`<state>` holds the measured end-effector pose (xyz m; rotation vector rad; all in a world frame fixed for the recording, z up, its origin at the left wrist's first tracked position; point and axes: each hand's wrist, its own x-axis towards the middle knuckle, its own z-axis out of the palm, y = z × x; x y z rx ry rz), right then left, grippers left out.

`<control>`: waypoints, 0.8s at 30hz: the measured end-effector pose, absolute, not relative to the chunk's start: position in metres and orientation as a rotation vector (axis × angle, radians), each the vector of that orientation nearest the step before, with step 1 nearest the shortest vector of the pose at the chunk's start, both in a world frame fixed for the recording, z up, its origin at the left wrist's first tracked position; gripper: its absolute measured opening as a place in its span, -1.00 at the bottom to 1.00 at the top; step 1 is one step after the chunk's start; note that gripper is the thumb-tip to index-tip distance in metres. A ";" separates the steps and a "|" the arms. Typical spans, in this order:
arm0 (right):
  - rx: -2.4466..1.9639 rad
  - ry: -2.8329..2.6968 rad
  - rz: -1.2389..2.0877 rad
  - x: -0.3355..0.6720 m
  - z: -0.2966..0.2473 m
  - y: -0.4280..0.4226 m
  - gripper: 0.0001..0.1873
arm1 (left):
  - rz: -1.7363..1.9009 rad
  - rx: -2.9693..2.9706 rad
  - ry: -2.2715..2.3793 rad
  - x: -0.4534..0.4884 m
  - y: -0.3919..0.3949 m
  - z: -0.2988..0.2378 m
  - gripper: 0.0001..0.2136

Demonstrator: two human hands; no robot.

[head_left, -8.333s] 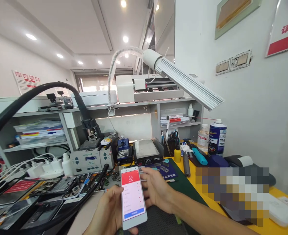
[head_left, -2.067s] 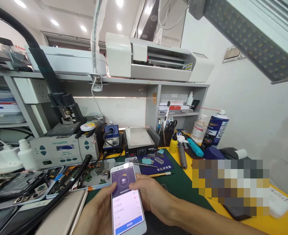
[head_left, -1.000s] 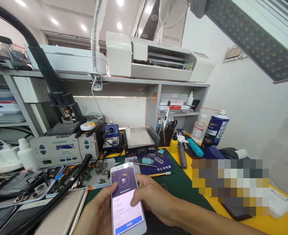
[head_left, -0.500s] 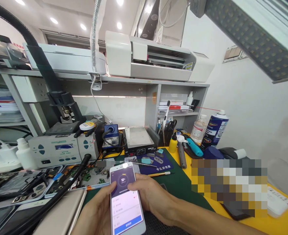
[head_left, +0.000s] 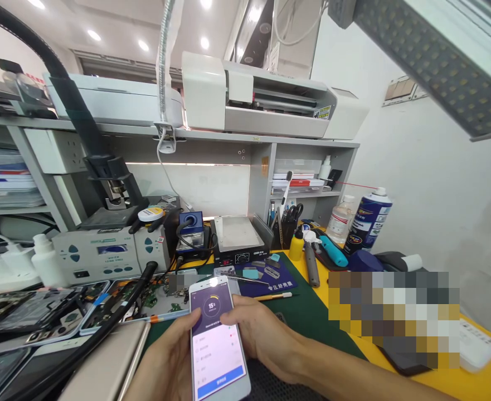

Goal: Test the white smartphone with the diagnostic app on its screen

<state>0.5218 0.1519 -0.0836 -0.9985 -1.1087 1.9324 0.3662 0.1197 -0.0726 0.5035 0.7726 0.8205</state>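
Observation:
A white smartphone (head_left: 218, 362) is held upright in front of me between both hands. Its lit screen has a purple top with a ring reading 15%, a white list below and a blue bar at the bottom. My left hand (head_left: 165, 356) grips the left edge, its thumb on the upper left of the phone. My right hand (head_left: 266, 334) is wrapped round the right edge, thumb lying over the screen near the ring. The fingers behind the phone are hidden. Past its top lie tweezers (head_left: 249, 279) and a blue mat (head_left: 285, 278) with blades.
A soldering station (head_left: 103, 256) and trays of phone parts (head_left: 157, 301) stand left, crossed by a black hose (head_left: 115, 317). A hot plate (head_left: 239, 239) sits behind. A spray can (head_left: 368, 223) and a yellow bottle (head_left: 296, 245) are at right. Part of the right side is pixelated.
The percentage on the phone's screen has gone from 10 to 15, and its yellow arc has grown. Both hands keep the same hold. The view has shifted slightly.

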 end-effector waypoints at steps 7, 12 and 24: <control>-0.991 -1.118 1.926 0.522 -0.084 0.153 -0.56 | 0.762 0.563 0.932 0.370 0.120 -0.056 -0.39; -1.006 -1.133 1.923 0.522 -0.084 0.152 -0.54 | 0.815 0.545 0.938 0.371 0.120 -0.059 -0.38; -1.007 -1.134 1.925 0.523 -0.084 0.152 -0.57 | 0.840 0.543 0.913 0.372 0.118 -0.063 -0.43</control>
